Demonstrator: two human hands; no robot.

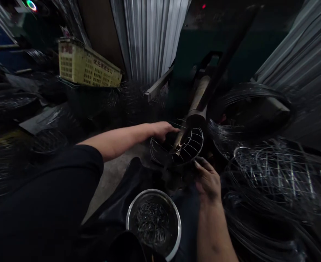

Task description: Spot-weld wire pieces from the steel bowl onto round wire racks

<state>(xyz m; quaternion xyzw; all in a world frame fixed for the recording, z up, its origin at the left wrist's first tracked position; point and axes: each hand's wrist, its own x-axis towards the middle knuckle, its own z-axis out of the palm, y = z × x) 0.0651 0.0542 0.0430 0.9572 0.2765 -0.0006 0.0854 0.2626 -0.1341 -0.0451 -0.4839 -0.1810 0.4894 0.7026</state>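
The right hand's (pixel 208 179) thumb and fingers are closed together on the near right rim of the wire frame (pixel 189 149). The left hand (pixel 162 130) is at the frame's far left side, index finger stretched out to the right, the others curled under; whether they grip anything I cannot tell. The round frame sits low in the middle of the scene, below the machine's arm (pixel 198 109), around the bright tip (pixel 178 145). Nearer, a metal bowl (pixel 178 222) holds small wire pieces (pixel 152 222). To the right lie a heap of wire frames (pixel 283 171) and, farther off, a wire coil (pixel 258 87). Far left stands a yellow crate (pixel 92 69), beside corrugated sheeting (pixel 152 36).
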